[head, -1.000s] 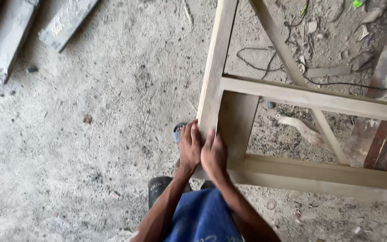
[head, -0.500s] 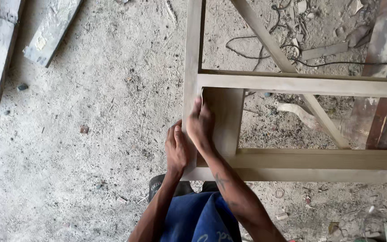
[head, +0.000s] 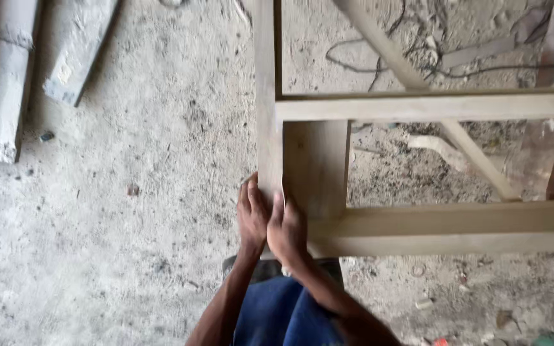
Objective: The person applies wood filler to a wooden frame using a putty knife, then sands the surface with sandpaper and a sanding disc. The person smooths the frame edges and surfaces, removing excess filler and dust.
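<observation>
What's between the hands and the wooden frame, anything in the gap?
Nothing visible. The left hand and right hand both lie flat on the wooden frame, side by side on its upright near the lower corner, with no tool, cloth or scrap under them.

Wooden frame [head: 418,109] right of centre; planks [head: 8,83] far left; cable [head: 379,61] behind frame.
</observation>
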`<state>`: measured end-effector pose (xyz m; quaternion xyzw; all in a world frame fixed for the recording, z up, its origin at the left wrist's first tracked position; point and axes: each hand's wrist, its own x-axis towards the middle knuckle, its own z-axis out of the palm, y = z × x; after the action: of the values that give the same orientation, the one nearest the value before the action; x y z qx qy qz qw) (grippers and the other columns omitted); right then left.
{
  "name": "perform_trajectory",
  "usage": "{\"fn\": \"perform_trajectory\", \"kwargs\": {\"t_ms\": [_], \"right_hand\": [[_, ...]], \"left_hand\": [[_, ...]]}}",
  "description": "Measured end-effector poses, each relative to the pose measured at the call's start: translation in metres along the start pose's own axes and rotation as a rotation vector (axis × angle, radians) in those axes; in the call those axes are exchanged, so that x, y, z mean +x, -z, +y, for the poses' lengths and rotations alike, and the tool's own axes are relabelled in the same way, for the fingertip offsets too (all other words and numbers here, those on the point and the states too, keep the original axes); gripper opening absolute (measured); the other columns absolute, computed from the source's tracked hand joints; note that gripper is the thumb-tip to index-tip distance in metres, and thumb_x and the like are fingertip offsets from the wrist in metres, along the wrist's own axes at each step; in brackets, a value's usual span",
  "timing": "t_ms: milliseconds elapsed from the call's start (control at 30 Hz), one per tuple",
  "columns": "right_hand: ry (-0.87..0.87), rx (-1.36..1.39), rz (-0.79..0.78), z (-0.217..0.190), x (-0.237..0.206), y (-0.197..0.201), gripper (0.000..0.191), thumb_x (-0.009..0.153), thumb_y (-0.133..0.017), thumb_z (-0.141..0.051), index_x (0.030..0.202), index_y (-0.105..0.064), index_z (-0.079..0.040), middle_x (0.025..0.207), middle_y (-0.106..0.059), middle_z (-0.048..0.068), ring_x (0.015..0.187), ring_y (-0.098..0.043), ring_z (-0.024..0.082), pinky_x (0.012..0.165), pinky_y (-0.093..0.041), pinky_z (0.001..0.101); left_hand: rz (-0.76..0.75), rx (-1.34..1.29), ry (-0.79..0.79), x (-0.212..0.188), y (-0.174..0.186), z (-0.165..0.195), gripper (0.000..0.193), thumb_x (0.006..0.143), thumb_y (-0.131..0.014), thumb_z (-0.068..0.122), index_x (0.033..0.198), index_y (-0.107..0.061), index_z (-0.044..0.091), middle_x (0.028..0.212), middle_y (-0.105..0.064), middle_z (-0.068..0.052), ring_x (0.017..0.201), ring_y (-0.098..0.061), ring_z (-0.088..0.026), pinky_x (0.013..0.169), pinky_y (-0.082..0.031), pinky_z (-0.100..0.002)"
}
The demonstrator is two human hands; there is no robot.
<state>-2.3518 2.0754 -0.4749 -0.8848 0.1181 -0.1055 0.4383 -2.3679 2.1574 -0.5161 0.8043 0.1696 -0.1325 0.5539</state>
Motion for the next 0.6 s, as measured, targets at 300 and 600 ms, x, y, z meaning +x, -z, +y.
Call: {"fn": "perform_trajectory", "kwargs": {"t_ms": [300,600], "right_hand": [[-0.277,0.038,-0.125,0.005,0.000,-0.002,0.037,0.108,-0.043,-0.022,0.118,-0.065,0.006,0.105,-0.069,0.032,0.096,-0.069,0.047,0.080,-0.056,0.0488],[-0.328,-0.003,-0.084,0.002,0.018,0.003,0.049,0.119,-0.039,-0.030,0.100,-0.063,0.008,0.084,-0.065,0.029,0.077,-0.066,0.042,0.069,-0.051,0.0477]], "left_hand": [[0.010,0.016,-0.005,-0.003,0.002,0.012,0.054,0.110,-0.028,0.033,0.135,-0.061,-0.002,0.125,-0.066,-0.024,0.114,-0.063,-0.038,0.098,-0.049,-0.044],[0.006,-0.003,0.017,-0.004,-0.003,0.000,0.054,0.111,-0.028,0.033,0.136,-0.059,-0.003,0.129,-0.065,-0.025,0.119,-0.062,-0.040,0.102,-0.047,-0.043]]}}
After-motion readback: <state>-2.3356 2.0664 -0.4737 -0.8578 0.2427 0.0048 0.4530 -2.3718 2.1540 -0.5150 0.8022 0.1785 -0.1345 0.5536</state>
